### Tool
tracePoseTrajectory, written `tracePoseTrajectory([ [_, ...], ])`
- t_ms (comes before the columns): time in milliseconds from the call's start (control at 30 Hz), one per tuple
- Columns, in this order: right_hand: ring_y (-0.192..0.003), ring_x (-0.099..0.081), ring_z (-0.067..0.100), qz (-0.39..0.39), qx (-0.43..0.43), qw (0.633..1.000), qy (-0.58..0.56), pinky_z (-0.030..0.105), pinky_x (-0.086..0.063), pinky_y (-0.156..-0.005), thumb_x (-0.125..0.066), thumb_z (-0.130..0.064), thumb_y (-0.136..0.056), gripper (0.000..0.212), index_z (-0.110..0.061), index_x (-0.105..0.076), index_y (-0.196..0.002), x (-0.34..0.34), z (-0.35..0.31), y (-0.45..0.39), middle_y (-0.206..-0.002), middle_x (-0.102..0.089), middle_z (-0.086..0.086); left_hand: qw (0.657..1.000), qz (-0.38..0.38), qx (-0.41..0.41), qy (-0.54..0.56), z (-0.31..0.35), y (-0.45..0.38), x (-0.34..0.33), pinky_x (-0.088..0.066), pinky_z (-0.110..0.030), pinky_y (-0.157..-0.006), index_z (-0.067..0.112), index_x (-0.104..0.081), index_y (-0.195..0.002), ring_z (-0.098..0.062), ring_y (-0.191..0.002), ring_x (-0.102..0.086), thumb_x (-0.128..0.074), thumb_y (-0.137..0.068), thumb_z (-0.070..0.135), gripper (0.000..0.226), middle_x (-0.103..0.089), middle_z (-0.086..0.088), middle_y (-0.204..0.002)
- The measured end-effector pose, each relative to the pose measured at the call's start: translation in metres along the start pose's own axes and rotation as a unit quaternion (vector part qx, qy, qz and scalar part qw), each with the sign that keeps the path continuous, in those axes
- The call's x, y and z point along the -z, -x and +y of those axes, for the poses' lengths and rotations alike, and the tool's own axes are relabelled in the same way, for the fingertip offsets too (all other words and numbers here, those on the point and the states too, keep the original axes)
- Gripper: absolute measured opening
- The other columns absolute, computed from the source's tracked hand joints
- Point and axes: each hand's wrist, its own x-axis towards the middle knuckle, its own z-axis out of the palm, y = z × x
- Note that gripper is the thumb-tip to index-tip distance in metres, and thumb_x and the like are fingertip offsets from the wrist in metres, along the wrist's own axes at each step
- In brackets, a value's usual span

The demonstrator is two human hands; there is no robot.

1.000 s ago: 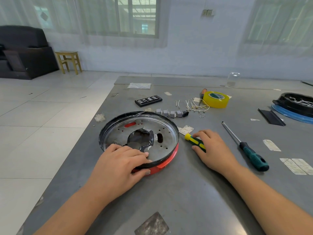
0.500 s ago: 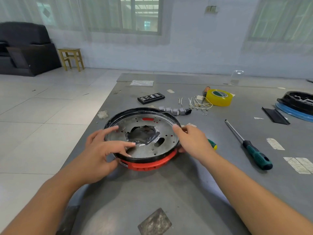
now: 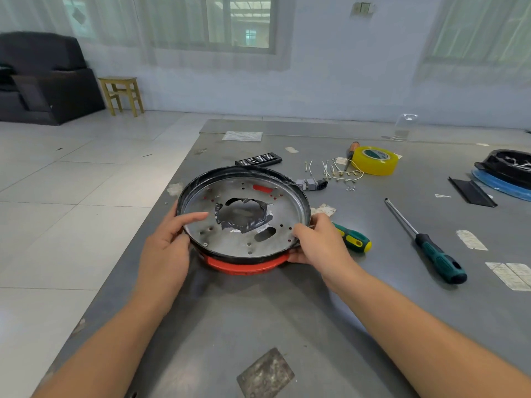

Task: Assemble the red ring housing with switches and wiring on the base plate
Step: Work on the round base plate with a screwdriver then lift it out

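Left hand (image 3: 165, 248) and right hand (image 3: 319, 245) clamped on plate (image 3: 230, 219) rim, opposite sides. Stiff, probably light; hold by rim above ring (image 3: 244, 265).

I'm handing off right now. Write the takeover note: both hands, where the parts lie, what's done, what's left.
Left hand grips the left rim of the base plate, thumb over the edge. Right hand grips the right rim.
The plate sits on the red ring housing, near edge overhanging it, on the table.
Switches and loose wires lie beyond the plate, not fitted.
Short screwdriver lies by the right hand, long screwdriver further right.
Done: plate placed on ring. Left: seating, switches, wiring.
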Motion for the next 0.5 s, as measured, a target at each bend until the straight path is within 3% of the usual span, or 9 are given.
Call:
tracePoseTrajectory([
  [67, -0.065, -0.077, 0.02, -0.008, -0.008, 1.0, -0.019, 0.034, -0.063, -0.058, -0.06, -0.015, -0.09, 0.03, -0.025, -0.047, -0.115, 0.0, 0.002, 0.004, -0.097, -0.072, 0.01, 0.996, -0.009, 0.067, 0.052, -0.001, -0.004, 0.0, -0.049, -0.038, -0.106, 0.04, -0.082, -0.098, -0.007, -0.107, -0.066, -0.044, -0.082, 0.012, 0.05, -0.069, 0.026, -0.124],
  [100, -0.065, -0.077, 0.023, -0.012, -0.012, 0.999, -0.028, 0.035, -0.063, -0.059, -0.062, -0.017, -0.088, 0.04, -0.026, -0.042, -0.122, 0.0, 0.003, 0.006, -0.091, -0.074, 0.01, 0.995, -0.027, 0.079, 0.053, 0.0, -0.005, 0.002, -0.047, -0.038, -0.102, 0.039, -0.082, -0.101, -0.01, -0.103, -0.064, -0.044, -0.078, 0.022, 0.047, -0.071, 0.023, -0.117],
  [133, -0.063, -0.077, 0.024, -0.018, -0.014, 0.999, -0.037, 0.036, -0.064, -0.059, -0.064, -0.018, -0.087, 0.048, -0.029, -0.038, -0.125, 0.0, 0.005, 0.009, -0.082, -0.075, 0.008, 0.995, -0.047, 0.08, 0.039, 0.001, -0.004, 0.003, -0.045, -0.036, -0.104, 0.04, -0.081, -0.104, -0.007, -0.107, -0.062, -0.047, -0.078, 0.029, 0.045, -0.07, 0.024, -0.117],
  [200, -0.06, -0.075, 0.025, -0.036, -0.013, 0.998, -0.053, 0.036, -0.063, -0.06, -0.068, -0.019, -0.087, 0.058, -0.036, -0.031, -0.128, 0.001, 0.006, 0.016, -0.066, -0.075, 0.002, 0.995, -0.08, 0.059, -0.017, 0.002, -0.002, 0.006, -0.04, -0.018, -0.105, 0.049, -0.077, -0.111, 0.013, -0.12, -0.054, -0.054, -0.08, 0.037, 0.04, -0.063, 0.031, -0.127],
  [267, -0.061, -0.076, 0.027, -0.05, -0.015, 0.996, -0.072, 0.035, -0.063, -0.06, -0.072, -0.021, -0.088, 0.062, -0.039, -0.027, -0.127, 0.001, 0.007, 0.023, -0.063, -0.074, -0.003, 0.993, -0.086, 0.059, -0.045, -0.002, -0.004, 0.007, -0.04, -0.012, -0.086, 0.053, -0.073, -0.113, 0.023, -0.103, -0.056, -0.057, -0.079, 0.035, 0.042, -0.064, 0.032, -0.119],
  [333, -0.063, -0.076, 0.028, -0.06, -0.025, 0.993, -0.103, 0.035, -0.063, -0.06, -0.076, -0.023, -0.089, 0.064, -0.039, -0.027, -0.128, 0.003, 0.006, 0.03, -0.066, -0.073, 0.008, 0.994, -0.073, 0.082, -0.024, -0.002, -0.009, 0.005, -0.045, -0.023, -0.07, 0.052, -0.072, -0.114, 0.002, -0.075, -0.063, -0.056, -0.076, 0.026, 0.049, -0.067, 0.015, -0.102],
  [367, -0.063, -0.075, 0.03, -0.066, -0.035, 0.99, -0.118, 0.036, -0.063, -0.061, -0.076, -0.025, -0.09, 0.064, -0.039, -0.028, -0.13, 0.004, 0.006, 0.032, -0.073, -0.07, 0.014, 0.994, -0.062, 0.093, -0.004, -0.002, -0.01, 0.004, -0.049, -0.03, -0.071, 0.051, -0.071, -0.117, -0.007, -0.075, -0.064, -0.056, -0.074, 0.02, 0.055, -0.07, 0.009, -0.103],
  [433, -0.065, -0.075, 0.032, -0.076, -0.058, 0.986, -0.137, 0.037, -0.063, -0.062, -0.074, -0.033, -0.093, 0.06, -0.038, -0.028, -0.132, 0.006, 0.004, 0.035, -0.081, -0.066, 0.017, 0.993, -0.031, 0.11, 0.04, -0.002, -0.013, 0.001, -0.053, -0.038, -0.097, 0.043, -0.061, -0.135, -0.009, -0.107, -0.069, -0.057, -0.073, 0.013, 0.069, -0.069, 0.012, -0.128],
  [500, -0.067, -0.076, 0.033, -0.085, -0.075, 0.983, -0.142, 0.037, -0.062, -0.062, -0.07, -0.036, -0.096, 0.049, -0.024, -0.037, -0.13, 0.007, 0.003, 0.035, -0.071, -0.067, 0.015, 0.988, 0.006, 0.146, 0.054, 0.0, -0.011, -0.003, -0.048, -0.045, -0.112, 0.033, -0.049, -0.147, -0.012, -0.126, -0.064, -0.064, -0.073, 0.025, 0.076, -0.063, 0.01, -0.141],
])
